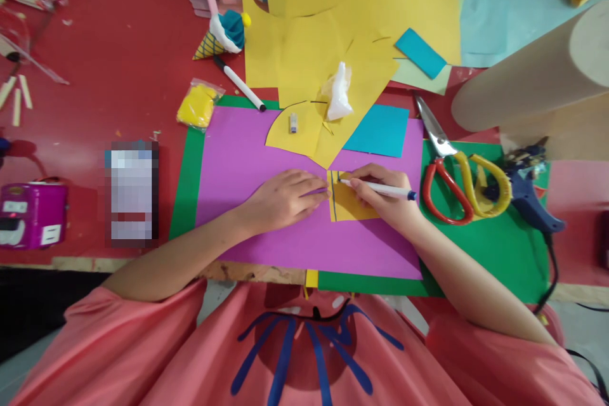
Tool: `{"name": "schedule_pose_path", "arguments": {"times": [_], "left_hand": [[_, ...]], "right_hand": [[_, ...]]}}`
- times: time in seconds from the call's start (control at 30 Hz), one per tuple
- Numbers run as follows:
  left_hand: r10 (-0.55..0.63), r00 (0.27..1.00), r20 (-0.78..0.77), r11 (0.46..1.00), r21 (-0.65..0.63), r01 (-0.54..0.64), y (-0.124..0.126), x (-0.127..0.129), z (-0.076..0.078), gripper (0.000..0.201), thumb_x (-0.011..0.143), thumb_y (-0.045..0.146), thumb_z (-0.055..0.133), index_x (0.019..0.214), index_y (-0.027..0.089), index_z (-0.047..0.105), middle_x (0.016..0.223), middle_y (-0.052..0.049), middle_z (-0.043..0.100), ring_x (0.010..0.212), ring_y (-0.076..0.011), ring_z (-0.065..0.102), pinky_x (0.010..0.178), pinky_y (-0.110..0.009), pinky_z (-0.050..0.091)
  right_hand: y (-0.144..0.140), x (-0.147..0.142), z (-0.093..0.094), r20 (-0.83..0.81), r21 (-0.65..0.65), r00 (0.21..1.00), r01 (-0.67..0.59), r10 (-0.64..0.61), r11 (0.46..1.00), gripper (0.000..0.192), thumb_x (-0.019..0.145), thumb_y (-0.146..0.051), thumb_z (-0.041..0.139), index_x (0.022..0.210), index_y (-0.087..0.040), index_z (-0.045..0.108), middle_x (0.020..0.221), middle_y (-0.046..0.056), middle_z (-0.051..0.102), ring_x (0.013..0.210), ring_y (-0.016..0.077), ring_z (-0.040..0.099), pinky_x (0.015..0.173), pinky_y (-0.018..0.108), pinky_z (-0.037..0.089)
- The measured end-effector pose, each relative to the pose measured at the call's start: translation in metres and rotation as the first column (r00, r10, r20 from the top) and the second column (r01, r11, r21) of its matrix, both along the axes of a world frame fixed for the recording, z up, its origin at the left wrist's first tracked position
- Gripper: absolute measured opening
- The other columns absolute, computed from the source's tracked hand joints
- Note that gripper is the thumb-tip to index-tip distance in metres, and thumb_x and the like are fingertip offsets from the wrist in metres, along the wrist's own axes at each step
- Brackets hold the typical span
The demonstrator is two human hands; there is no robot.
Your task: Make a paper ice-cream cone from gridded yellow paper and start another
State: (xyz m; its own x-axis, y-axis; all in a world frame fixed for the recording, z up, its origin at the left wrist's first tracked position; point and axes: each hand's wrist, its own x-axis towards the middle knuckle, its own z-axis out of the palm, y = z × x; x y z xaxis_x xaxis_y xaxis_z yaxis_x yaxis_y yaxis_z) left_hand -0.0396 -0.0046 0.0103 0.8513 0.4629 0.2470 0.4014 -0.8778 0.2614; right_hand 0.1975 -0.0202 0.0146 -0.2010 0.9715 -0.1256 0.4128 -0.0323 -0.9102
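Note:
My right hand (387, 193) is closed round a white marker (387, 189) with a blue end, its tip on a small yellow paper piece (354, 206). Dark blue lines run down that piece near its left edge. Flat on the purple sheet (266, 247), my left hand (290, 200) has its fingers stretched out to the left edge of the yellow piece. Just above lie a yellow paper cone shape (295, 139), a small marker cap (293, 123), a white packet (339, 94) and a blue paper rectangle (378, 131).
Red-and-yellow-handled scissors (447, 171) and a blue glue gun (533, 196) lie on the right, below a large white cylinder (533, 70). Leftward are a paper ice-cream cone (221, 35), a second marker (240, 84), a yellow clay packet (197, 104), a phone (132, 193) and a purple box (33, 216).

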Motion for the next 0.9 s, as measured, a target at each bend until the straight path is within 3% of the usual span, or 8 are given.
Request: {"name": "schedule_pose_path", "arguments": {"times": [0.47, 0.9], "left_hand": [[-0.003, 1.000, 0.005, 1.000, 0.018, 0.003, 0.0003, 0.0004, 0.0017, 0.022, 0.093, 0.019, 0.054, 0.109, 0.016, 0.067, 0.115, -0.007, 0.069, 0.103, -0.0201, 0.062, 0.091, -0.035, 0.050], [-0.008, 1.000, -0.017, 1.000, -0.003, 0.008, -0.0002, -0.0007, 0.0008, 0.024, 0.094, 0.020, 0.051, 0.112, 0.017, 0.066, 0.117, -0.008, 0.068, 0.106, -0.0204, 0.061, 0.094, -0.036, 0.048]], "right_hand": [[-0.0008, 0.0026, 0.0030, 0.040, 0.036, 0.997, -0.071, 0.069, 0.997, 0.015, 0.084, -0.025, 0.059, 0.075, -0.014, 0.066, 0.062, -0.001, 0.062, 0.053, 0.0079, 0.049, 0.049, 0.021, 0.035], [-0.0015, 0.0016, 0.0038, 0.019, -0.018, 0.994, -0.109, 0.109, 0.994, 0.017, 0.079, -0.024, 0.057, 0.064, -0.015, 0.061, 0.054, -0.002, 0.054, 0.049, 0.0078, 0.041, 0.048, 0.022, 0.031]]}}
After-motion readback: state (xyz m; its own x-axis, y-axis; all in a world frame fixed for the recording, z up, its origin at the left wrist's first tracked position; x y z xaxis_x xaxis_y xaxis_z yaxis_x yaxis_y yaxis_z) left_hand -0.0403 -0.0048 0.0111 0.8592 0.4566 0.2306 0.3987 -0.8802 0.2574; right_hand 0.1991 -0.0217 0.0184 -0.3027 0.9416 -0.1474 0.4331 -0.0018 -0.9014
